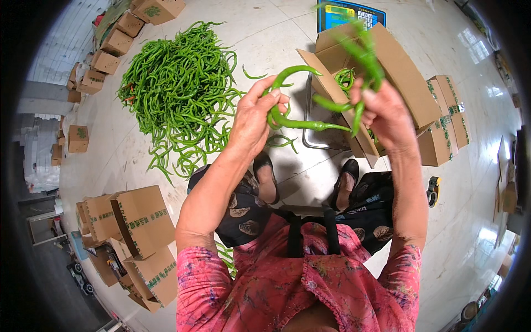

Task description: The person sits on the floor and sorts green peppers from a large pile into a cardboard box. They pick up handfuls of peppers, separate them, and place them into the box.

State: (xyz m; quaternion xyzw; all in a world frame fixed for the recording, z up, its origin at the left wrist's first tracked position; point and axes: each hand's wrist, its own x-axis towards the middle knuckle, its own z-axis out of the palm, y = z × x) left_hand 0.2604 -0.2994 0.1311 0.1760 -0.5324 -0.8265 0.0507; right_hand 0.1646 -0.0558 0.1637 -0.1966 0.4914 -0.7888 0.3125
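Curled green chili peppers [290,122] are pinched in my left hand [259,114], which is between the pepper heap and the open carton. My right hand [386,112] grips several more green peppers [367,58], blurred, over the carton's near side. Inside the open cardboard carton [402,74], green peppers [344,79] show in part; the flaps and my right hand hide the rest. Under the carton is the metal platform [323,139] of a scale, and its blue display unit [350,14] stands behind. A large heap of green peppers [178,83] lies on the floor to the left.
Loose peppers [282,142] lie on the floor before my feet. Closed cartons [446,120] stand right of the open one, near a tape dispenser [433,191]. Opened, empty-looking cartons [143,220] are stacked at lower left. More boxes [118,41] line the upper left.
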